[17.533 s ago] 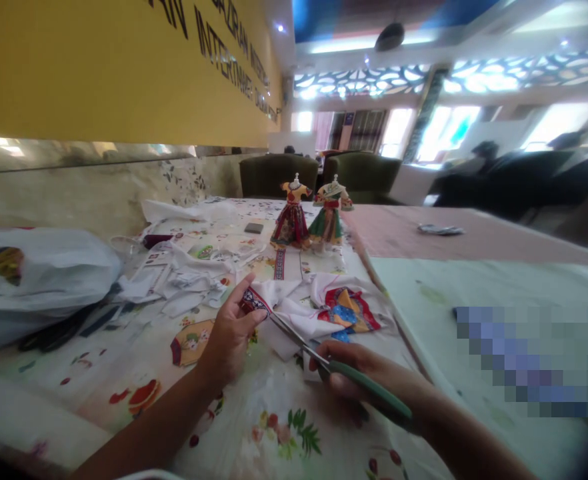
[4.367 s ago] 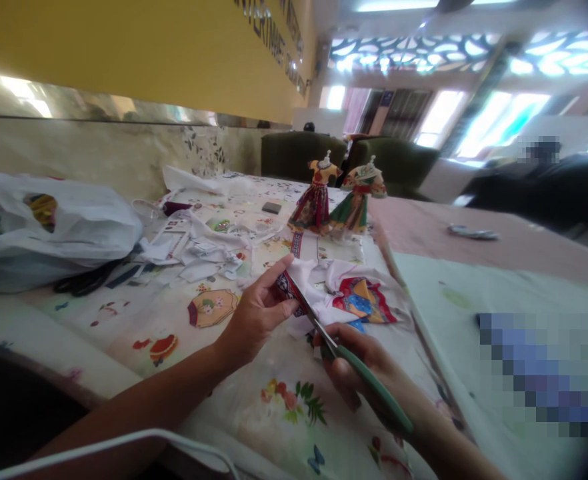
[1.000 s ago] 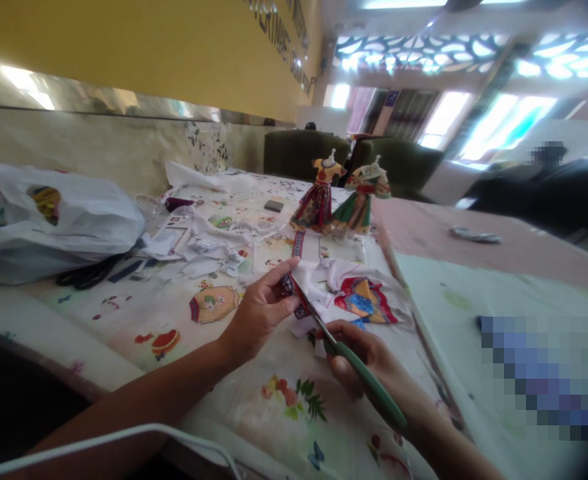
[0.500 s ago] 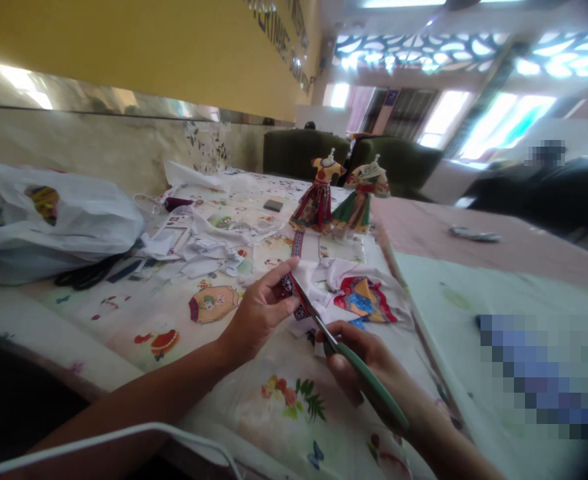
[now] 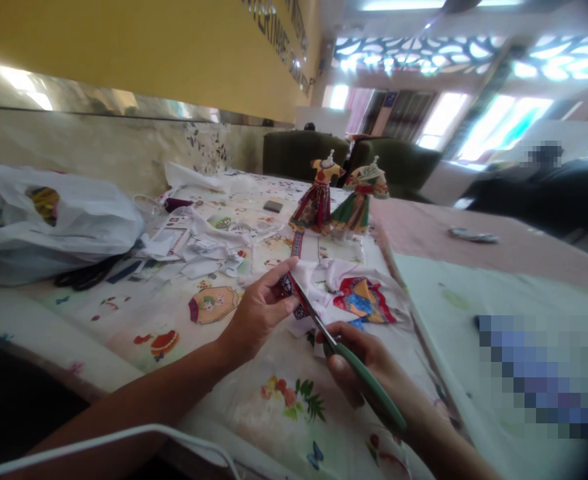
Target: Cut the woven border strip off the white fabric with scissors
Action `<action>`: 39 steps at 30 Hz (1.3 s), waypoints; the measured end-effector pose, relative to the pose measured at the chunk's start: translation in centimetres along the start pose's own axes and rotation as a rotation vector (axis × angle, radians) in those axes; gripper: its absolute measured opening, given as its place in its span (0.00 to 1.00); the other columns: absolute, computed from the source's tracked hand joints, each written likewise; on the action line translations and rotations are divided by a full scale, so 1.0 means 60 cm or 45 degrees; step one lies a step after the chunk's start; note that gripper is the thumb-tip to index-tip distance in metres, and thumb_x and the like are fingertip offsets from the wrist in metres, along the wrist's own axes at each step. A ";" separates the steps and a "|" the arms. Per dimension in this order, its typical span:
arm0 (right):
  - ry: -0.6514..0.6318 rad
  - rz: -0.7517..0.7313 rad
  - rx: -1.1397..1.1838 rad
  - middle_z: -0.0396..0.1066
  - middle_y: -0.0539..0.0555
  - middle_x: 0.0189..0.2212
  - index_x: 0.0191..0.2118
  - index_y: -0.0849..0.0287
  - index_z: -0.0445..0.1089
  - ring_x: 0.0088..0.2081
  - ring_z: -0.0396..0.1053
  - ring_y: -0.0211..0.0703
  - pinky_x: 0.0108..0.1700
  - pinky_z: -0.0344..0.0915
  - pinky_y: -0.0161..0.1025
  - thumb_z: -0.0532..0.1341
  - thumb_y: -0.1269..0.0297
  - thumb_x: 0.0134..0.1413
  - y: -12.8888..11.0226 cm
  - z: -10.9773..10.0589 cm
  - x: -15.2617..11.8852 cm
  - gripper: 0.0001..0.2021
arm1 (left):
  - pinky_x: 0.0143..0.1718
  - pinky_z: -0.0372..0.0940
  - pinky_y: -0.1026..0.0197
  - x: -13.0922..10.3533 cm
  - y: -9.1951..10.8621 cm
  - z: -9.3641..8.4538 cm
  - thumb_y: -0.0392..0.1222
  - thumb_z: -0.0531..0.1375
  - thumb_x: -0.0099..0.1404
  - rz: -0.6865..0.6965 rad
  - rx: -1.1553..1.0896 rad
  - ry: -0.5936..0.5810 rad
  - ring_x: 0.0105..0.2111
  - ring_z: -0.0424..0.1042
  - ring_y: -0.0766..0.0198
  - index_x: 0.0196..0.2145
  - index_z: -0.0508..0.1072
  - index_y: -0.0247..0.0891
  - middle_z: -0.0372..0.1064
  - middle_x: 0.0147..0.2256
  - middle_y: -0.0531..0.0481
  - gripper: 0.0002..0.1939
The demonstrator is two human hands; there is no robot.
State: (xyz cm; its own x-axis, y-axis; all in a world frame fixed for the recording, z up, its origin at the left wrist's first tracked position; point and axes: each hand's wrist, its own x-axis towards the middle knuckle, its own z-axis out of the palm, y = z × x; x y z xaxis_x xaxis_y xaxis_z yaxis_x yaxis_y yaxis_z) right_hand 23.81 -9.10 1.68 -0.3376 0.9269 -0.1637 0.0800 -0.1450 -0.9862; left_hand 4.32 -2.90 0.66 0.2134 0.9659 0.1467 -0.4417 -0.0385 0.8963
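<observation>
Between its thumb and fingers, my left hand (image 5: 264,307) pinches a dark patterned ribbon (image 5: 301,311) with red edges. My right hand (image 5: 357,357) grips green-handled scissors (image 5: 369,383), whose blades point up and left and lie against the ribbon beside my left thumb. White fabric (image 5: 319,273) lies just behind the blades. To its right is a red, yellow and blue cloth piece (image 5: 365,300). Another stretch of patterned trim (image 5: 297,244) lies behind my left fingertips. An orange cloth-like cutout shape (image 5: 214,305) is on the table left of my left hand.
Two miniature dresses on small stands, one maroon (image 5: 317,197) and one green (image 5: 359,200), stand at the back. White paper scraps (image 5: 199,257), a white plastic bag (image 5: 49,227) and black-handled scissors (image 5: 87,273) occupy the left. A white cable (image 5: 139,430) crosses the front.
</observation>
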 end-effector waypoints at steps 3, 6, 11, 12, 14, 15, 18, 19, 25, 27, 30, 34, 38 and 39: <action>0.029 -0.040 -0.027 0.59 0.40 0.19 0.41 0.58 0.68 0.17 0.51 0.30 0.20 0.49 0.31 0.71 0.36 0.45 0.000 -0.001 0.002 0.30 | 0.53 0.65 0.57 -0.001 0.001 0.002 0.36 0.70 0.57 -0.011 0.000 -0.009 0.48 0.72 0.60 0.63 0.72 0.43 0.76 0.48 0.47 0.35; 0.028 -0.053 -0.024 0.58 0.41 0.20 0.41 0.59 0.69 0.18 0.52 0.30 0.21 0.50 0.31 0.71 0.36 0.44 0.002 -0.002 0.003 0.31 | 0.54 0.65 0.57 -0.003 0.000 0.002 0.36 0.70 0.58 -0.026 -0.007 -0.026 0.48 0.72 0.60 0.64 0.71 0.42 0.76 0.48 0.47 0.36; 0.018 -0.042 -0.019 0.58 0.41 0.21 0.42 0.60 0.69 0.18 0.52 0.30 0.20 0.49 0.30 0.71 0.36 0.45 0.006 -0.004 0.003 0.32 | 0.53 0.65 0.58 -0.003 -0.002 0.001 0.35 0.70 0.58 -0.025 -0.005 -0.034 0.47 0.71 0.61 0.64 0.70 0.42 0.76 0.47 0.47 0.37; 0.017 -0.038 -0.021 0.58 0.41 0.20 0.42 0.60 0.69 0.18 0.52 0.30 0.20 0.49 0.30 0.71 0.36 0.45 0.006 -0.004 0.003 0.32 | 0.53 0.65 0.58 -0.003 -0.003 0.001 0.35 0.70 0.58 -0.025 -0.003 -0.033 0.47 0.71 0.61 0.64 0.70 0.42 0.76 0.47 0.47 0.37; 0.014 -0.027 -0.022 0.58 0.41 0.20 0.42 0.60 0.68 0.18 0.52 0.30 0.20 0.49 0.30 0.71 0.36 0.45 0.005 -0.003 0.003 0.32 | 0.54 0.65 0.58 -0.002 -0.004 0.001 0.36 0.70 0.58 -0.025 0.006 -0.034 0.48 0.71 0.60 0.65 0.70 0.41 0.76 0.48 0.47 0.37; 0.014 -0.024 -0.021 0.58 0.41 0.20 0.42 0.60 0.68 0.18 0.52 0.30 0.20 0.49 0.30 0.71 0.36 0.45 0.004 -0.003 0.003 0.32 | 0.54 0.65 0.58 -0.002 -0.004 0.001 0.36 0.70 0.58 -0.024 0.011 -0.035 0.48 0.71 0.60 0.65 0.69 0.41 0.76 0.48 0.47 0.37; 0.014 -0.016 -0.015 0.57 0.40 0.20 0.42 0.59 0.68 0.18 0.51 0.30 0.20 0.49 0.31 0.71 0.36 0.45 0.003 -0.003 0.003 0.32 | 0.54 0.65 0.57 -0.002 -0.005 0.001 0.37 0.70 0.58 -0.025 0.016 -0.041 0.49 0.72 0.59 0.65 0.69 0.42 0.76 0.48 0.47 0.37; 0.012 -0.015 -0.019 0.57 0.40 0.20 0.42 0.59 0.68 0.17 0.51 0.30 0.20 0.49 0.31 0.71 0.36 0.45 0.002 -0.003 0.002 0.31 | 0.54 0.65 0.57 -0.002 -0.006 0.001 0.37 0.70 0.58 -0.023 0.022 -0.040 0.49 0.72 0.59 0.65 0.69 0.42 0.76 0.48 0.47 0.37; 0.024 -0.005 -0.034 0.57 0.40 0.20 0.42 0.59 0.68 0.17 0.51 0.29 0.20 0.50 0.30 0.71 0.37 0.45 0.004 -0.003 0.001 0.31 | 0.54 0.65 0.56 -0.002 -0.005 0.001 0.37 0.70 0.58 -0.014 0.061 -0.029 0.48 0.72 0.59 0.65 0.69 0.42 0.76 0.47 0.47 0.37; 0.022 -0.005 -0.025 0.57 0.40 0.20 0.42 0.59 0.68 0.17 0.51 0.29 0.19 0.50 0.30 0.72 0.37 0.45 0.004 -0.003 0.002 0.30 | 0.53 0.66 0.57 -0.003 -0.004 0.002 0.37 0.70 0.59 -0.021 0.057 -0.026 0.47 0.72 0.60 0.65 0.69 0.41 0.76 0.47 0.47 0.37; 0.024 -0.002 -0.026 0.58 0.40 0.20 0.42 0.60 0.69 0.17 0.52 0.29 0.20 0.49 0.29 0.72 0.38 0.45 0.005 -0.003 0.003 0.30 | 0.53 0.66 0.58 -0.003 -0.003 0.004 0.37 0.70 0.58 -0.029 0.037 -0.026 0.47 0.71 0.61 0.65 0.69 0.40 0.76 0.47 0.47 0.37; 0.016 0.006 -0.018 0.58 0.40 0.19 0.41 0.60 0.69 0.17 0.51 0.29 0.19 0.49 0.29 0.72 0.38 0.45 0.006 -0.003 0.003 0.30 | 0.52 0.66 0.59 -0.003 -0.003 0.005 0.36 0.70 0.57 -0.037 0.019 -0.032 0.47 0.71 0.61 0.66 0.68 0.40 0.76 0.46 0.47 0.39; 0.013 0.022 -0.003 0.58 0.40 0.18 0.41 0.59 0.69 0.16 0.51 0.29 0.18 0.50 0.29 0.71 0.37 0.45 0.005 -0.003 0.002 0.30 | 0.52 0.66 0.59 -0.003 -0.003 0.006 0.37 0.70 0.57 -0.028 0.022 -0.032 0.48 0.71 0.60 0.66 0.67 0.40 0.76 0.47 0.46 0.40; 0.017 0.026 -0.001 0.58 0.39 0.17 0.41 0.59 0.68 0.16 0.51 0.29 0.18 0.49 0.29 0.71 0.38 0.45 0.005 -0.003 0.003 0.30 | 0.52 0.66 0.58 -0.003 -0.003 0.006 0.37 0.70 0.57 -0.028 0.023 -0.035 0.48 0.71 0.60 0.67 0.66 0.39 0.76 0.47 0.46 0.40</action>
State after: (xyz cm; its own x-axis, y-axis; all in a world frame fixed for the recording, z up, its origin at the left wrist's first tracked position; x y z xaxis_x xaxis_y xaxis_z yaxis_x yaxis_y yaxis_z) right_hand 23.95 -8.94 1.34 -0.3234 0.9282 -0.1838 0.0874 -0.1641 -0.9826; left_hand 4.67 -3.14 0.62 0.2468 0.9592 0.1379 -0.4206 -0.0222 0.9070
